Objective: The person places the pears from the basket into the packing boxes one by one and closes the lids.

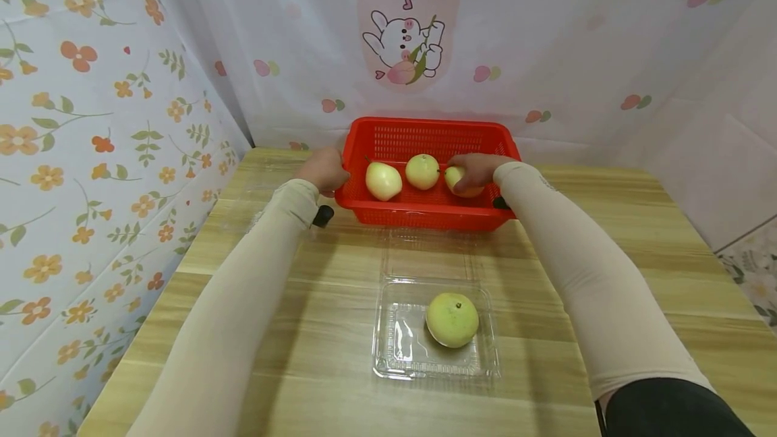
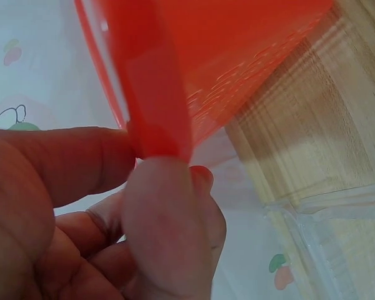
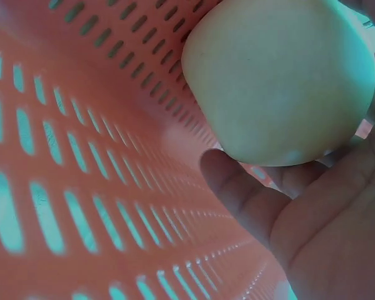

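Note:
A red plastic basket [image 1: 425, 214] with slotted walls stands at the back of the table. My left hand [image 1: 323, 170] pinches its left rim; the left wrist view shows thumb and fingers at the red edge [image 2: 156, 81]. Inside the basket my right hand [image 1: 476, 170] grips a pale yellow pear [image 3: 281, 81], with fingers curled around its side and underneath. Two more pears lie in the basket, a left pear [image 1: 383, 181] and a middle pear [image 1: 421, 172]. Nearer the front, a greenish-yellow pear [image 1: 452, 319] sits in the right part of an open clear plastic box [image 1: 397, 349].
The box's clear lid [image 1: 427, 255] lies folded back toward the basket. More clear plastic packaging [image 1: 257, 184] rests at the table's back left, behind the left forearm. Printed cloth [image 1: 291, 52] hangs behind and along the left side of the wooden table [image 1: 607, 248].

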Motion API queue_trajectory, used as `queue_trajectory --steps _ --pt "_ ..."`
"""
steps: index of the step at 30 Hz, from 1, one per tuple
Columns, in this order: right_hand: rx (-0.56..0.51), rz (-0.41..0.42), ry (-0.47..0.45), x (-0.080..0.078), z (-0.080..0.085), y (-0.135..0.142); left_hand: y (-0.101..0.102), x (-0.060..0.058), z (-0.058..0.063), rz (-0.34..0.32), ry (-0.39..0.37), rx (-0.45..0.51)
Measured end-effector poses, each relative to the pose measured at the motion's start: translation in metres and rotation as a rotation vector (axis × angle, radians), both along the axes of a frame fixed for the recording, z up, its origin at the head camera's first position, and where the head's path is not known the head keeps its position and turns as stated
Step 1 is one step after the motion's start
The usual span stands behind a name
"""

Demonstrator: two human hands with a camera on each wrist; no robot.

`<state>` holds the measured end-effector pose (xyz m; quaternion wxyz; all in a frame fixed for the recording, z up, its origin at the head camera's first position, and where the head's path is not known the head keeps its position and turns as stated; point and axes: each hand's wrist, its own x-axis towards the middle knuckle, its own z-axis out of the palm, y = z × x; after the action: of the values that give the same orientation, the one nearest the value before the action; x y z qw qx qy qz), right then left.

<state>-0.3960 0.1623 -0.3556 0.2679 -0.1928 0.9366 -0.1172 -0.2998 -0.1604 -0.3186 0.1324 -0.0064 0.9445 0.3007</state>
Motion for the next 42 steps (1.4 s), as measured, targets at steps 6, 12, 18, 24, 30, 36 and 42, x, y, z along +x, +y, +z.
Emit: queue_trajectory --steps 6,12,18,24,30,36,42 --pt "0.018 -0.019 -0.020 0.000 0.002 -0.003 -0.002 0.002 0.001 -0.001 0.007 0.016" --pt "-0.010 -0.014 -0.008 0.001 0.002 -0.002 0.000 0.002 0.001 0.003 0.008 0.008" --pt "-0.008 -0.013 0.045 0.001 -0.001 0.001 0.001 0.002 0.002 0.001 0.004 0.012" --pt "-0.011 0.011 0.073 0.000 0.000 0.000 0.000 0.003 0.002 0.013 -0.006 0.020" --pt "-0.001 0.024 0.089 -0.002 0.007 -0.001 0.000 0.001 0.000 0.015 -0.002 0.031" --pt "0.009 0.020 0.106 -0.001 0.016 0.000 0.001 0.001 0.001 0.011 -0.002 0.034" --pt "0.000 0.041 0.136 0.004 0.026 -0.004 0.001 0.003 0.001 0.016 0.010 0.053"
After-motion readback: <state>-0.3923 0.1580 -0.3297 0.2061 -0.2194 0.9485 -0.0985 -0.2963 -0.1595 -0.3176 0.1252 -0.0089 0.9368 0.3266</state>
